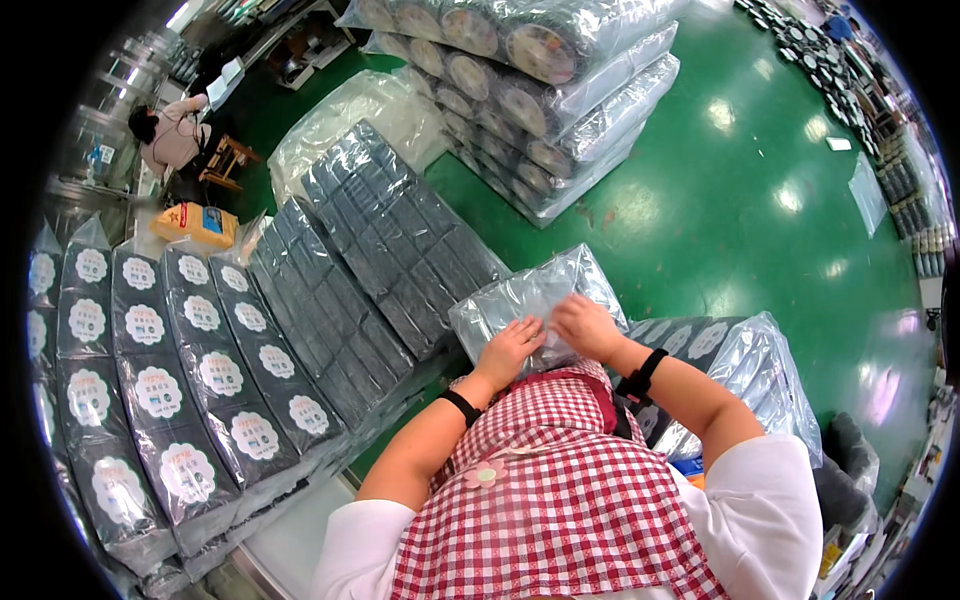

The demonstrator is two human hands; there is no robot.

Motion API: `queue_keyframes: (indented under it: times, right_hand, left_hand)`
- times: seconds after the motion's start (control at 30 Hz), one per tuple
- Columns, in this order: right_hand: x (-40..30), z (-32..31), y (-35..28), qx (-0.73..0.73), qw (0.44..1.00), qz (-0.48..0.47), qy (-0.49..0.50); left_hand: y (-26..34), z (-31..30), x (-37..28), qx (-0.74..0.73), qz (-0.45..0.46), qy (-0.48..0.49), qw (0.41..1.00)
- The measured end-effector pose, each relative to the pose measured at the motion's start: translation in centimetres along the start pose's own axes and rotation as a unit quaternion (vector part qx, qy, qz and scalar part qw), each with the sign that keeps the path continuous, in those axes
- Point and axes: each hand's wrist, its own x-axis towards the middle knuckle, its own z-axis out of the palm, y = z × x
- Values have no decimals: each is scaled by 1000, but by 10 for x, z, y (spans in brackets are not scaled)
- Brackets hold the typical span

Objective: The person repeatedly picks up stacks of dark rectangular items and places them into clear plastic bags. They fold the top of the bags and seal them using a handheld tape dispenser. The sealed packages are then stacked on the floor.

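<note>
A clear plastic-wrapped package [495, 304] with a pale grey, shiny top lies just in front of my body, above the red checked apron. My left hand [512, 349] rests on its near part, fingers extended and a little apart. Beside it, my right hand [585, 327] touches the film with bent fingers, slightly blurred; whether it pinches the film I cannot tell. Dark wristbands are on both wrists. To the right, partly under my right forearm, is a clear bag of dark packs with white scalloped labels [707, 340].
Dark wrapped packs [405, 247] stand at left, beside rows of labelled dark packs [159, 391]. A tall stack of bagged round items [540, 112] stands ahead on the green floor [697, 187]. A yellow sack [196, 225] and another person [174, 135] near a wooden stool [227, 161] are upper left.
</note>
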Motion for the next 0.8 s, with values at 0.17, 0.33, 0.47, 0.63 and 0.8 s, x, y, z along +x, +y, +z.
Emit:
queue_keyframes:
  times: [0.17, 0.33, 0.47, 0.63, 0.8]
  right_hand:
    - [24, 17, 36, -110, 987, -34, 110]
    - [17, -13, 22, 138, 900, 136, 390]
    - [-21, 12, 59, 1, 959, 121, 256]
    - [-21, 5, 69, -93, 975, -33, 197]
    - [9, -10, 81, -182, 966, -108, 148]
  left_hand:
    - [7, 1, 12, 12, 43, -1, 999]
    - [15, -21, 13, 23, 50, -81, 995]
    - [14, -22, 20, -74, 16, -39, 996]
    - [22, -21, 23, -85, -70, -34, 993]
    - [22, -24, 25, -58, -76, -56, 994]
